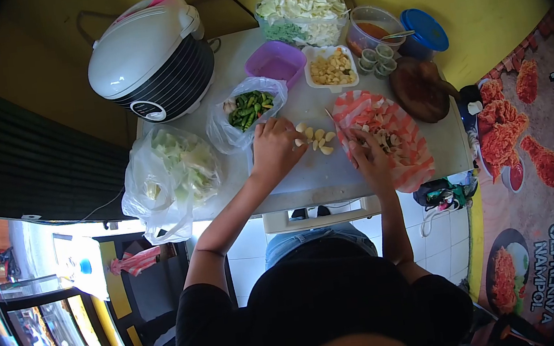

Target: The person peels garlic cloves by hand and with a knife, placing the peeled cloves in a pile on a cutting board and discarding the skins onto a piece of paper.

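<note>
Several peeled garlic cloves (pixel 317 138) lie in a small group on the white table between my hands. My left hand (pixel 275 147) is at the left side of this group, fingers curled, with a pale garlic clove (pixel 299 142) at its fingertips. My right hand (pixel 369 154) is closed on a small knife (pixel 333 117), whose blade points up and to the left. Under that hand spreads a red-and-white checked sheet (pixel 415 137) with garlic skins and pieces on it. Just beyond my left hand sits a clear plastic bag (pixel 223 128) of green chillies (pixel 251 110).
A rice cooker (pixel 148 61) stands back left, above a bag of cabbage (pixel 177 167). Along the back are a purple container (pixel 276 64), a tub of shredded cabbage (pixel 303 16), a tray of chopped pieces (pixel 332 69) and a sauce tub (pixel 375 28). A stone mortar (pixel 421 91) is at right.
</note>
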Available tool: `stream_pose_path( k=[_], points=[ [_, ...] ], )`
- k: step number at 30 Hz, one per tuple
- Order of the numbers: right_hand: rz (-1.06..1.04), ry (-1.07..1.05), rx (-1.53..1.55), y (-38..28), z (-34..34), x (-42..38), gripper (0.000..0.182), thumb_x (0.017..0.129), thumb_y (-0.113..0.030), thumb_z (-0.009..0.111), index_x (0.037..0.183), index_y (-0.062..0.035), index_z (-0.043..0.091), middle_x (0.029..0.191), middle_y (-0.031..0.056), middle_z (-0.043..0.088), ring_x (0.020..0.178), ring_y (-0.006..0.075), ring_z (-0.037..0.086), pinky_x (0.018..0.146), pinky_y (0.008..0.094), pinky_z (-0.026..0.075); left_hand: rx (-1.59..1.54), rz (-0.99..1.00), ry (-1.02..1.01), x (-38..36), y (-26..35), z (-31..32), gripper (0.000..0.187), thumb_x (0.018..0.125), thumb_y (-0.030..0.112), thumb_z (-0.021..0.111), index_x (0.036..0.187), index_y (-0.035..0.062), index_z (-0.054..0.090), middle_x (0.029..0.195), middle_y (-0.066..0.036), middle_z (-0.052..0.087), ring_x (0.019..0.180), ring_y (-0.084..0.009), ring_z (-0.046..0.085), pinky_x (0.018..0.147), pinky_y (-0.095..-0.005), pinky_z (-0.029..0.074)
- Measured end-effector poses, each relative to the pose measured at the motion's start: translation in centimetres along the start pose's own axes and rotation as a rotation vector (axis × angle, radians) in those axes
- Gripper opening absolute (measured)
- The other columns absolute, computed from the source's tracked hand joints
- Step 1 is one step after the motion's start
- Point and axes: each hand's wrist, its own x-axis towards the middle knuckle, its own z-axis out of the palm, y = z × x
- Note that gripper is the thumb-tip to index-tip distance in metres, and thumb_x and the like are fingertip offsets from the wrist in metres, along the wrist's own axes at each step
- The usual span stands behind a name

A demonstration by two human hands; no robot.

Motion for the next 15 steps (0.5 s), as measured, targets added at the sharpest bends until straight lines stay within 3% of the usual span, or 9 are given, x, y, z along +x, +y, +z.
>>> stream_pose_path(
  k=[7,15],
  points=[
    [-0.012,-0.063,0.056,0.4,0.4,0.9,0.034,0.091,-0.017,0.052,0.122,-0.001,0.047,0.066,-0.0016,0.046,0.06,0.0048,0.042,0.056,0.0184,0.035,-0.02,0.021,-0.064,0.7,-0.1,0.8,0.006,0.066,0.02,0.071,0.066,0.015,0.069,0.082,-0.001,0.057,0.086,-0.0198,0.053,0.077,-0.0354,0.036],
    [0.021,-0.096,0.054,0.4,0.2,1.4,0.035,0.091,-0.016,0.052,0.123,-0.0022,0.046,0.066,-0.0021,0.045,0.06,0.005,0.042,0.056,0.0184,0.035,-0.119,-0.051,-0.076,0.3,-0.5,0.4,0.006,0.07,0.02,0.069,0.074,0.0168,0.069,0.082,-0.001,0.058,0.086,-0.0198,0.054,0.077,-0.0352,0.037]
  ],
)
